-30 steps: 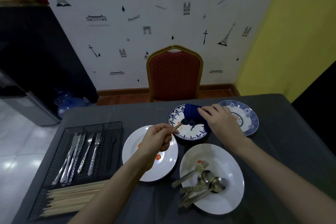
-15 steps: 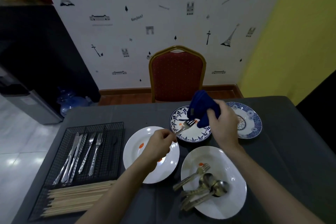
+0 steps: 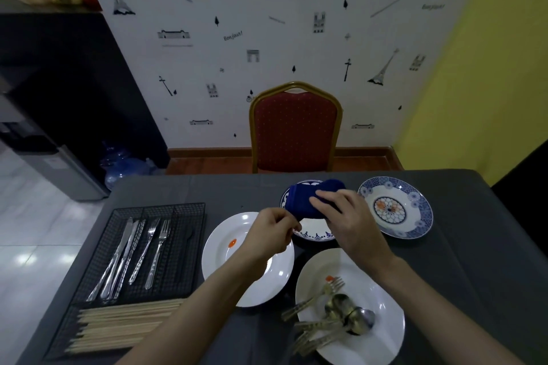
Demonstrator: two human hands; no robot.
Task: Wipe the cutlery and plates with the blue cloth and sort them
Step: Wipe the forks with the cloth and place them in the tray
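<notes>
My right hand grips the blue cloth, wrapped over the head of a fork above the blue-patterned plate. My left hand pinches that fork's handle; the fork itself is hidden by hand and cloth. A white plate with an orange stain lies under my left forearm. Near the front, another white plate carries several gold forks and spoons. A blue floral plate sits at the right.
A black wire tray at the left holds silver knives and forks, with a row of wooden chopsticks at its near end. A red chair stands behind the grey table.
The cloth has closed over the fork's head, which showed half a second ago. My right hand has lowered and turned the cloth sideways; my left hand has moved closer to it.
</notes>
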